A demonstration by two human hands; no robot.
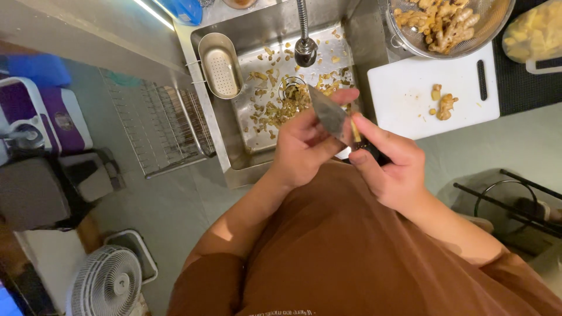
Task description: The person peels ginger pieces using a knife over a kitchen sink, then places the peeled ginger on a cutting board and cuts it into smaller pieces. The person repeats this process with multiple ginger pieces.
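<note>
Grey and shiny, the knife (pixel 329 114) sits in my right hand (pixel 391 167), which is shut tight on its dark handle just above the near edge of the sink (pixel 246 149), and my left hand (pixel 304 146) is curled up beside the blade with its fingers touching it, though I cannot tell if something small is hidden inside. Brown peels (pixel 275 108) lie all over the sink floor under the tap (pixel 304 47). To the right is a white board (pixel 410 96) with ginger (pixel 446 106) on it, and a strainer (pixel 494 29) full of ginger sits at its far edge.
</note>
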